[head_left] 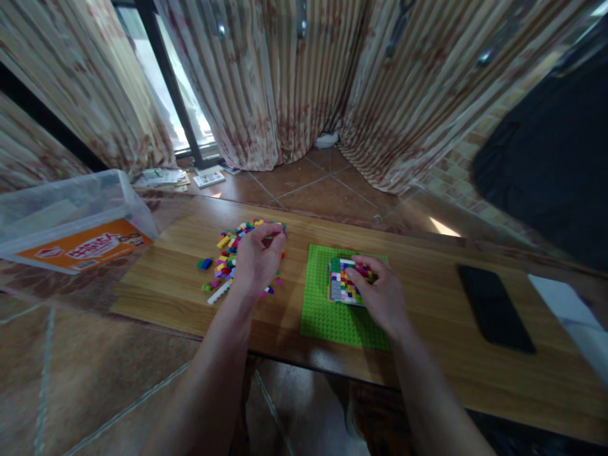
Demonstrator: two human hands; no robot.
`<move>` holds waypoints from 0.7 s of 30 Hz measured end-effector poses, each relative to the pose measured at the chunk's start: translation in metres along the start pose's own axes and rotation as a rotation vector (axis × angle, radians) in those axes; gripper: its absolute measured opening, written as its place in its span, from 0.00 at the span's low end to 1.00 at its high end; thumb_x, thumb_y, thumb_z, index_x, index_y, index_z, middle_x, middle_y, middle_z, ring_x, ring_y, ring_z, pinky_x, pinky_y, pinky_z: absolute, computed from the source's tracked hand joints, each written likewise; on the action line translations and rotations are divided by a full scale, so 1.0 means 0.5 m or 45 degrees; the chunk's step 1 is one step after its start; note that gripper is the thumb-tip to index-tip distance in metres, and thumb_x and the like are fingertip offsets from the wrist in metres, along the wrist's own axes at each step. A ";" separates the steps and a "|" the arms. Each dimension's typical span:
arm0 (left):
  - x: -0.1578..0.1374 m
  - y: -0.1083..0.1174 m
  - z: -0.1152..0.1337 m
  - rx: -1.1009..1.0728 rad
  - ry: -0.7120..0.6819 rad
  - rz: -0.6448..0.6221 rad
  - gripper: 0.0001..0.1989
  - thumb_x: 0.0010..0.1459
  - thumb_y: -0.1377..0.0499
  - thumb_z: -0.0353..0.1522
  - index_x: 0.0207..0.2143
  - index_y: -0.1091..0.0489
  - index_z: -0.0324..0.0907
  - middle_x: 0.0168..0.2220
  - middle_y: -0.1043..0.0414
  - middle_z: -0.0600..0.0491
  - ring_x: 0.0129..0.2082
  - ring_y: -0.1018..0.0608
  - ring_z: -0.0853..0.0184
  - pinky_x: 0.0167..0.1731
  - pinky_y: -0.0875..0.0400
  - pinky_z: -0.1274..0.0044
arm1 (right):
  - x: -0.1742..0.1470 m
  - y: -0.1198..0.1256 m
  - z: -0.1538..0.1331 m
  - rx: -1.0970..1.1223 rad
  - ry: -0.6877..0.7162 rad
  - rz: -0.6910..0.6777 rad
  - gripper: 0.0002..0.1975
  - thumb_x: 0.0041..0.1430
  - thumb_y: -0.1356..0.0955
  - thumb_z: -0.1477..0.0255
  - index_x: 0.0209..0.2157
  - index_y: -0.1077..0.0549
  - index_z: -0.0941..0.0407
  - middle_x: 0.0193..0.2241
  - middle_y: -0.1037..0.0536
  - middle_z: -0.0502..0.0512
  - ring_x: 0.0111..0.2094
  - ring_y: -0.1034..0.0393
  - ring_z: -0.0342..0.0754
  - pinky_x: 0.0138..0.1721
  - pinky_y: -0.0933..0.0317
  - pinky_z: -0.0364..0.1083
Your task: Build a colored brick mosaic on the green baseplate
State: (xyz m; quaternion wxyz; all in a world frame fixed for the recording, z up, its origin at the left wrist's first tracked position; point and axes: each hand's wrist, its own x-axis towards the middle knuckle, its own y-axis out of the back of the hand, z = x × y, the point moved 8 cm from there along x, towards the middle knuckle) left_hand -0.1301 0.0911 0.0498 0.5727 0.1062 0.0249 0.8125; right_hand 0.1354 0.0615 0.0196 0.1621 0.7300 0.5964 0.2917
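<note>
My left hand (pixel 258 256) hovers at the loose pile of small toy bricks (pixel 229 253). Its thumb and fingers are pinched together, and whatever may be between them is too small to make out. On the green baseplate (pixel 316 310) stands a low block of many-coloured toy bricks (pixel 339 285), roughly rectangular. My right hand (pixel 377 291) grips this block from the right, thumb on its top and fingers along the far side, hiding its right part.
A clear plastic box (pixel 135 206) with an orange label stands left of the wooden table (pixel 166 278). A black phone-like slab (pixel 496 308) and white paper (pixel 577 316) lie at the right. Beyond the table are a tiled floor and striped curtains (pixel 304 82).
</note>
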 end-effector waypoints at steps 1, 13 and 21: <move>-0.001 0.000 0.002 0.017 0.002 -0.005 0.07 0.49 0.39 0.32 0.31 0.22 0.40 0.25 0.24 0.54 0.24 0.27 0.69 0.25 0.36 0.78 | 0.001 -0.002 0.004 0.020 -0.033 -0.014 0.17 0.55 0.30 0.59 0.42 0.22 0.55 0.43 0.23 0.59 0.44 0.29 0.54 0.51 0.38 0.57; -0.003 -0.016 0.002 0.155 -0.006 -0.097 0.12 0.52 0.42 0.33 0.36 0.23 0.36 0.30 0.23 0.53 0.25 0.27 0.71 0.27 0.35 0.80 | 0.002 -0.018 0.005 0.131 -0.034 -0.087 0.18 0.55 0.31 0.59 0.44 0.23 0.54 0.45 0.24 0.58 0.45 0.29 0.51 0.51 0.37 0.54; -0.007 -0.042 -0.012 0.227 -0.054 -0.191 0.14 0.54 0.42 0.33 0.40 0.24 0.36 0.32 0.22 0.51 0.27 0.25 0.69 0.29 0.33 0.78 | 0.007 -0.007 0.053 0.577 -0.271 0.042 0.23 0.55 0.32 0.53 0.45 0.23 0.55 0.44 0.20 0.57 0.45 0.27 0.52 0.50 0.36 0.54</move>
